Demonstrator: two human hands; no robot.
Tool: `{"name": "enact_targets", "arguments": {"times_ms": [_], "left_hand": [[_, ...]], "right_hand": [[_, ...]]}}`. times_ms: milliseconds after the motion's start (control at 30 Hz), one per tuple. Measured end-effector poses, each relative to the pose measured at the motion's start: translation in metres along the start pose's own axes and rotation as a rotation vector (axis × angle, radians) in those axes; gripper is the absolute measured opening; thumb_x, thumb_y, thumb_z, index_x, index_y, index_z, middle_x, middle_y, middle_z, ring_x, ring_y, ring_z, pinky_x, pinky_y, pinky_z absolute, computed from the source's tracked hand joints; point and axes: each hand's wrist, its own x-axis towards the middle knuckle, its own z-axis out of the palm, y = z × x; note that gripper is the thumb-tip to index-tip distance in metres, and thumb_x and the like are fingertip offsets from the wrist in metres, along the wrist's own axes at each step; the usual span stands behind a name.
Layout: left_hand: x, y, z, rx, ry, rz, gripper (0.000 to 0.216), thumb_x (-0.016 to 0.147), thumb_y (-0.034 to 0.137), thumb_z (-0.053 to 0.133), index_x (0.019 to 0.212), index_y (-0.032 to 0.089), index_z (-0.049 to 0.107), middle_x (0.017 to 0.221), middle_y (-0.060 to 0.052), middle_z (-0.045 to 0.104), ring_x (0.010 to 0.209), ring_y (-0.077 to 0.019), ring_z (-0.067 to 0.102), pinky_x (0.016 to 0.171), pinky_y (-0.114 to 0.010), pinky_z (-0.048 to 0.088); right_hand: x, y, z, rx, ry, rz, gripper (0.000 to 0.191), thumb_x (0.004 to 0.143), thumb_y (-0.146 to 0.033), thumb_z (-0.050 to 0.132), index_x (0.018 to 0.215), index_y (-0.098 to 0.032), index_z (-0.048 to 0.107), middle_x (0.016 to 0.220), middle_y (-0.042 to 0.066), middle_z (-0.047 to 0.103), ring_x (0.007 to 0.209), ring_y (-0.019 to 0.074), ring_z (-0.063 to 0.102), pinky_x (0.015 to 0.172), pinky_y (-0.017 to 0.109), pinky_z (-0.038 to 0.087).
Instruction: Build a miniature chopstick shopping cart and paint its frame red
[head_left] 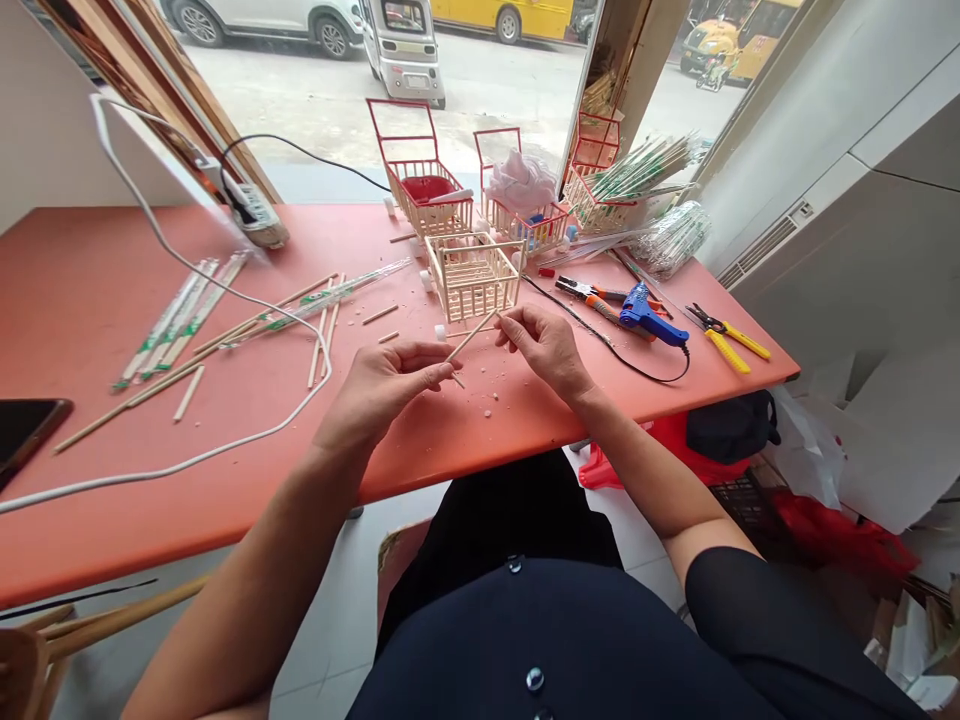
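A thin wooden stick (472, 337) slants between my two hands, above the table's front part. My left hand (390, 385) pinches its lower left end between thumb and fingers. At its upper right end, the fingertips of my right hand (541, 345) are closed on it. Just beyond my hands stands a small basket frame (474, 280) built of pale sticks, with slatted sides and an open top. Short stick pieces (380, 314) and crumbs lie on the table near my left hand.
Pliers (592, 295), a blue glue gun (649, 312) and yellow-handled cutters (727, 335) lie right. Stick carts with red handles (405, 150) stand behind. Wrapped chopsticks (176, 320) and a white cable (296, 415) lie left on the orange table (247, 480); a phone (30, 430) rests at far left.
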Motion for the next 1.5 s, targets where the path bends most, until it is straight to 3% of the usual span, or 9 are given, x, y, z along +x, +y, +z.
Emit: {"name": "enact_targets", "arguments": {"times_ms": [233,600,800,1033,1200,1500], "left_hand": [[0.004,0.004,0.0,0.061,0.02,0.012,0.029,0.062,0.037,0.091,0.084,0.018,0.086,0.081,-0.008,0.082,0.074,-0.0195,0.07,0.072,-0.032,0.056],[0.015,0.009,0.002,0.163,-0.115,0.084,0.046,0.072,0.052,0.089,0.101,0.016,0.087,0.09,-0.011,0.084,0.088,-0.0263,0.079,0.079,-0.034,0.061],[0.027,0.008,0.011,0.211,-0.061,0.219,0.036,0.078,0.046,0.082,0.096,0.016,0.087,0.085,-0.008,0.083,0.08,-0.0234,0.078,0.075,-0.032,0.061],[0.024,0.025,0.011,0.39,0.041,0.312,0.025,0.085,0.04,0.075,0.097,0.021,0.087,0.09,-0.005,0.085,0.082,-0.0233,0.079,0.082,-0.033,0.063],[0.023,0.024,0.007,0.449,0.099,0.311,0.024,0.089,0.042,0.075,0.099,0.025,0.088,0.09,-0.003,0.085,0.084,-0.0236,0.079,0.084,-0.033,0.063],[0.016,0.015,0.003,0.358,0.075,0.217,0.02,0.088,0.042,0.078,0.094,0.025,0.086,0.083,-0.002,0.083,0.078,-0.0228,0.078,0.079,-0.034,0.061]], "right_hand": [[-0.004,-0.006,0.0,-0.044,-0.004,-0.013,0.044,0.101,-0.062,0.067,0.091,-0.019,0.072,0.08,0.003,0.078,0.069,0.0135,0.067,0.069,0.027,0.054],[-0.009,-0.014,0.001,-0.158,-0.098,-0.035,0.029,0.106,-0.042,0.063,0.089,-0.019,0.071,0.083,0.003,0.078,0.071,0.0131,0.066,0.073,0.027,0.051],[-0.009,-0.023,0.004,-0.22,-0.169,-0.057,0.027,0.106,-0.037,0.066,0.089,-0.018,0.075,0.081,0.002,0.076,0.07,0.0128,0.062,0.074,0.027,0.047],[0.006,-0.039,0.001,-0.28,-0.23,-0.091,0.024,0.107,-0.033,0.063,0.091,-0.019,0.073,0.08,0.001,0.076,0.069,0.0124,0.06,0.072,0.026,0.044],[0.014,-0.038,0.004,-0.278,-0.268,-0.144,0.022,0.107,-0.03,0.062,0.09,-0.019,0.071,0.079,0.0,0.076,0.067,0.0117,0.06,0.07,0.025,0.044],[0.01,-0.027,0.014,-0.288,-0.277,-0.265,0.026,0.109,-0.026,0.06,0.084,-0.02,0.068,0.076,0.0,0.075,0.072,0.0133,0.066,0.079,0.028,0.047]]}}
